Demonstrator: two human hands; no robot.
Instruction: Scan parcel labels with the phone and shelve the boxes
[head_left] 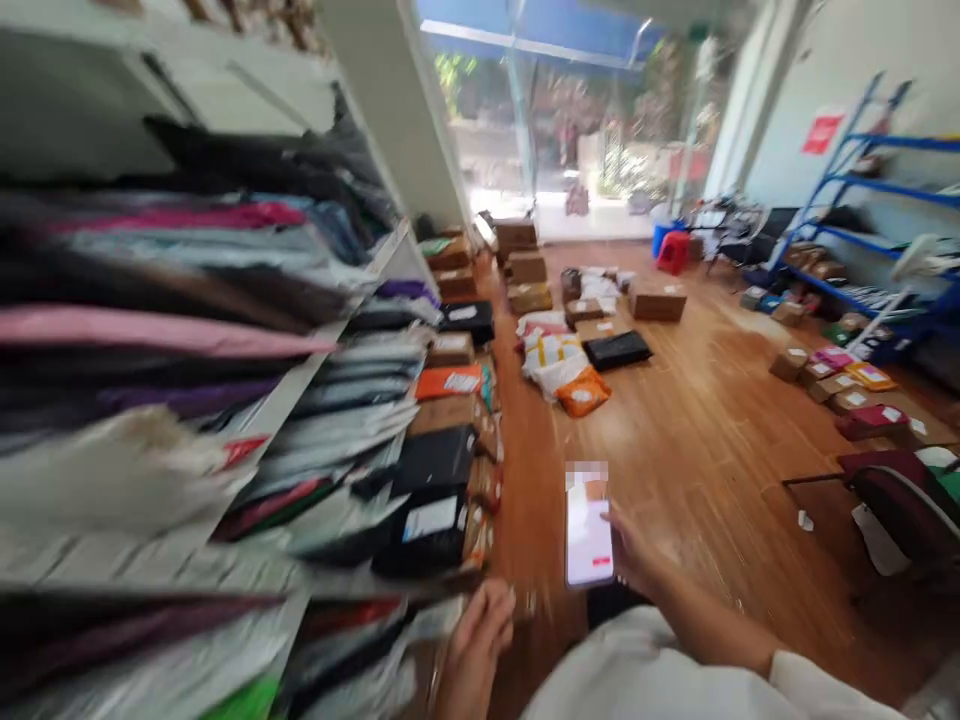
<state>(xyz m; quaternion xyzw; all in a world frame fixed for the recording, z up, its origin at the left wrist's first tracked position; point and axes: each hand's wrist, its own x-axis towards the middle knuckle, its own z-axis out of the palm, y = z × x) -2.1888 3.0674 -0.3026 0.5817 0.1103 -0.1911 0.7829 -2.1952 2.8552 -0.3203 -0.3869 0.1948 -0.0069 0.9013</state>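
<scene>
My right hand [626, 555] is closed around a smartphone [589, 540], held upright with its lit screen facing me. The screen is pale, with a small red button near its bottom; the writing is too small to read. At the bottom, my left hand [480, 635] hangs beside the shelf on the left, its fingers curled together with nothing visible in them. Close to that hand, packages in plastic bags fill the shelf, among them a black parcel [420, 530] with a white label. Motion smears the shelf's near part.
Stacked bagged parcels crowd the white shelf [255, 480] on the left. Ahead on the wooden floor lie cardboard boxes [658, 299], a black parcel [619, 349] and an orange bag [583, 392]. To the right are a blue rack [832, 180], more parcels and a dark chair [904, 515]. Glass doors stand beyond.
</scene>
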